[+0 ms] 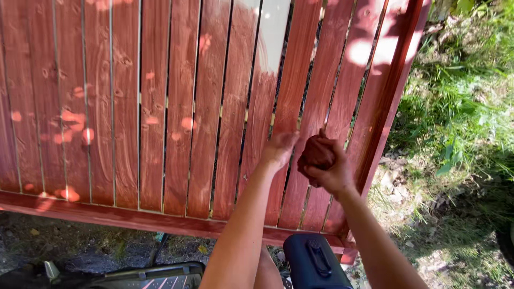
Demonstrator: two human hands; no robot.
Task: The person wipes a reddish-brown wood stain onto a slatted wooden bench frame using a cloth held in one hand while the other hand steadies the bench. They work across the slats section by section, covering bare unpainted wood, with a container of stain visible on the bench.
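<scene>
A red-brown stained wooden fence panel [176,107] of upright slats fills most of the view. My right hand [333,170] is closed around a stain-soaked dark red rag [317,153], held against a slat near the panel's right end. My left hand [279,149] rests with its fingers bent on the slat just to the left, and I cannot see anything in it. One slat's top [273,32] is still pale, bare wood.
A dark blue plastic container with a handle [315,262] stands below my arms at the fence's foot. A dark tool or case [150,275] lies at the bottom left on bare soil. Grass and weeds [460,107] grow to the right.
</scene>
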